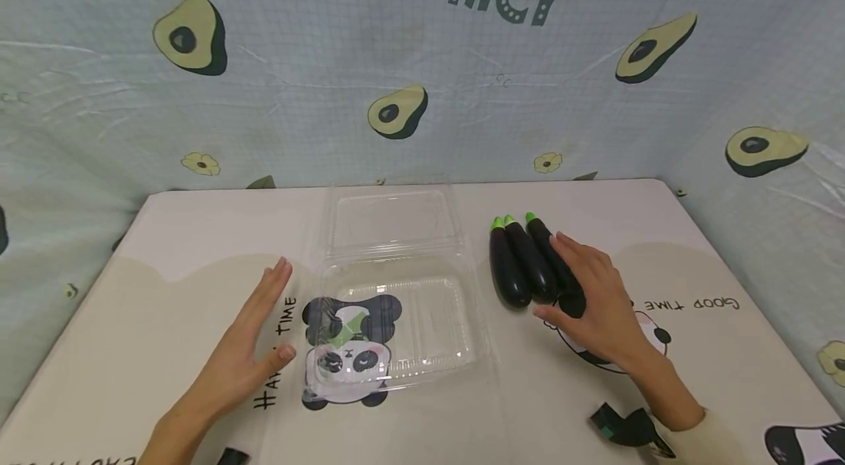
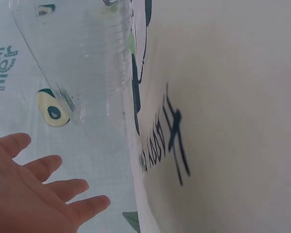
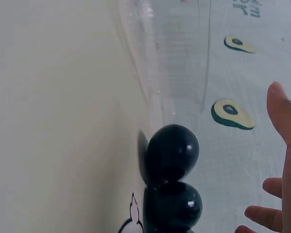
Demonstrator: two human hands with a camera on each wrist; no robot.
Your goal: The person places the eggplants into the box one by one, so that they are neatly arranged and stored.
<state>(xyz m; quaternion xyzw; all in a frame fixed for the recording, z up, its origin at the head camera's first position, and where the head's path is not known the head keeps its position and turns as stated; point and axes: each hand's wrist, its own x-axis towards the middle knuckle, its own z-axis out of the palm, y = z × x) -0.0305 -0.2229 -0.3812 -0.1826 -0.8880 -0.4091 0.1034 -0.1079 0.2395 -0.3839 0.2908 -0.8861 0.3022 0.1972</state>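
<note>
Three dark eggplants [image 1: 507,271] with bright green stem ends lie side by side on the table, right of a clear plastic clamshell box [image 1: 436,318]. My right hand [image 1: 599,304] hovers over the rightmost eggplant, thumb and fingers spread and relaxed. In the right wrist view a gap shows between that hand and the rounded ends of the eggplants [image 3: 173,153]. The box's lid [image 1: 392,219] is folded back, away from me, and nothing lies in its base. Left of the box, my left hand [image 1: 240,355] is held with straight fingers, holding nothing.
The table [image 1: 191,230] has a printed cover with pandas and lettering. A cloth with avocados [image 1: 297,83] hangs behind and beside it. A black piece of gear [image 1: 627,427] is by my right wrist, and another dark piece [image 1: 233,456] by my left.
</note>
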